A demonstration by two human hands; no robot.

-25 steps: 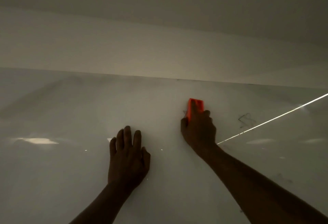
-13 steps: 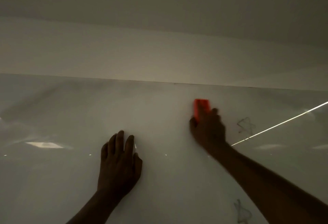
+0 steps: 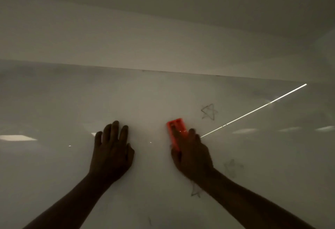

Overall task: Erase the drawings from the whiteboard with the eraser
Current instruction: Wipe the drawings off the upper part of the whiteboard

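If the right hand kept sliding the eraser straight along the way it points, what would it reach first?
Probably nothing drawn: the right hand aims the eraser up the whiteboard, slightly left, passing left of the star.

glossy whiteboard (image 3: 54,101), star drawings (image 3: 209,111), orange eraser (image 3: 175,128)

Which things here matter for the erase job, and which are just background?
In play:
- whiteboard
- orange eraser, held in the right hand
- left hand, flat on the board
- clear star
- faint star
- partly hidden star

Background:
- wall
- bright light streak
- ceiling-light reflections
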